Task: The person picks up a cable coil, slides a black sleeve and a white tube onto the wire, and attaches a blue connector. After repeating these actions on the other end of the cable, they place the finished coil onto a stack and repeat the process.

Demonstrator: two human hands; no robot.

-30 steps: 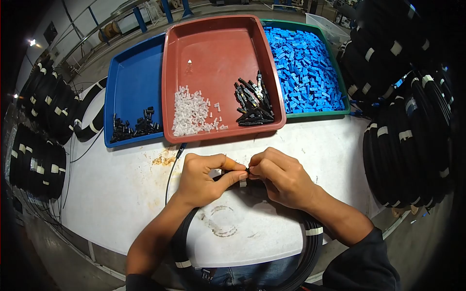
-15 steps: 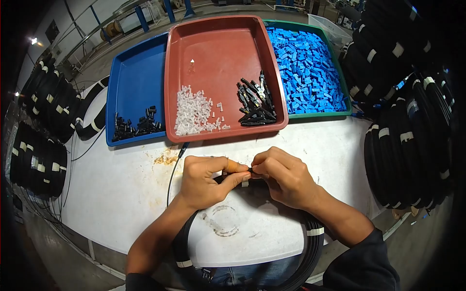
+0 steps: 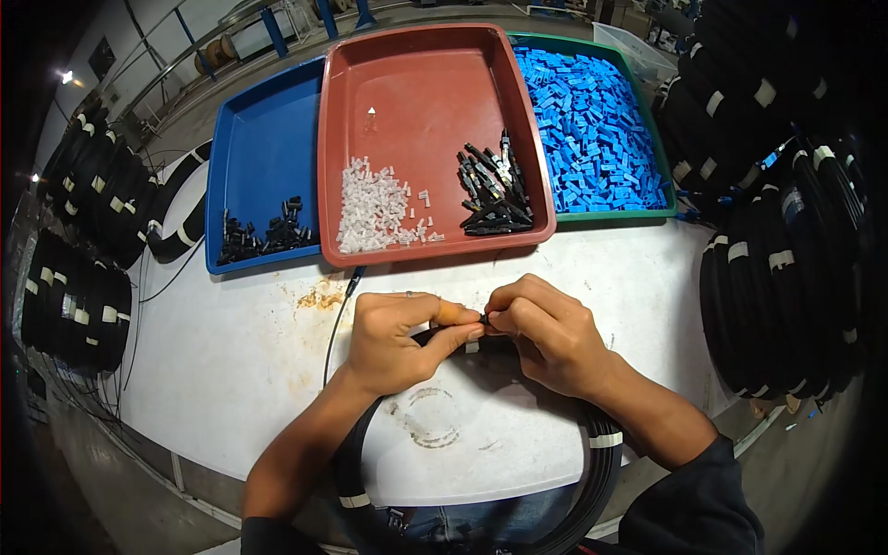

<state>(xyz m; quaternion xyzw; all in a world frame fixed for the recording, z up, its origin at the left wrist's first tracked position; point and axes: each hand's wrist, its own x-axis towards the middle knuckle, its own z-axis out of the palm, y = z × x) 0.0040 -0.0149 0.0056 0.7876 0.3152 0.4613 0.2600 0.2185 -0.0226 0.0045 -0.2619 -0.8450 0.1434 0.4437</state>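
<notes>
My left hand and my right hand meet over the near middle of the table, both closed in a pinch. Between their fingertips is a small black connector piece, mostly covered by the fingers. Just beneath the hands, a large coil of black cable rests partly on the table and hangs over its near edge. Pale tape bands bind it. Left of my left hand, a loose black cable with a dark blue end reaches up to the red tray.
Beyond the hands stand a blue tray with black parts, a red tray with white caps and black connectors, and a green tray full of blue clips. Stacked cable coils flank the table, left and right.
The view has shifted slightly, so the trays and table sit a little further right and higher. Both hands keep their pinch on the small black piece, with barely any finger movement.
</notes>
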